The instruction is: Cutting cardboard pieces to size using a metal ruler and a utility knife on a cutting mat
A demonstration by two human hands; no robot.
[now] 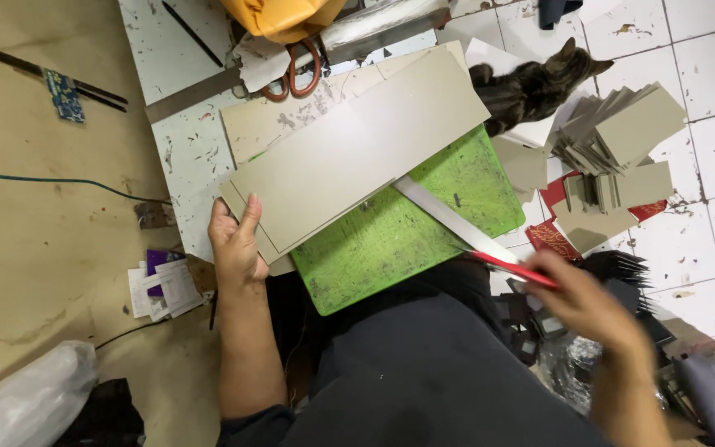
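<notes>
Nearest the camera is the person's dark lap, with both arms reaching out over it. The right hand [589, 306] is blurred; its fingers close around a red knife [513, 269], though how they grip cannot be told exactly. The knife tip touches the near end of a steel ruler [448, 223] that lies slantwise across a green mat [382, 248]. The left hand [237, 244] rests at the near left corner of a grey board [357, 153], fingers held together and pointing away, thumb apart, pressing the board's edge. The board lies on more sheets of the same kind and covers the mat's far left part and the ruler's far end.

Left of the hand, on the tan floor, lie loose papers [163, 285] and a clear bag [26, 397]. To the right, on white tiles, a heap of cut grey cards [614, 141] sits over red paper [552, 240]. Just beyond the board a tabby cat [531, 87] lies against its far corner. Farther off, orange-handled scissors [295, 74] rest on a paint-flecked white panel [184, 141], partly under an orange bag [283, 16].
</notes>
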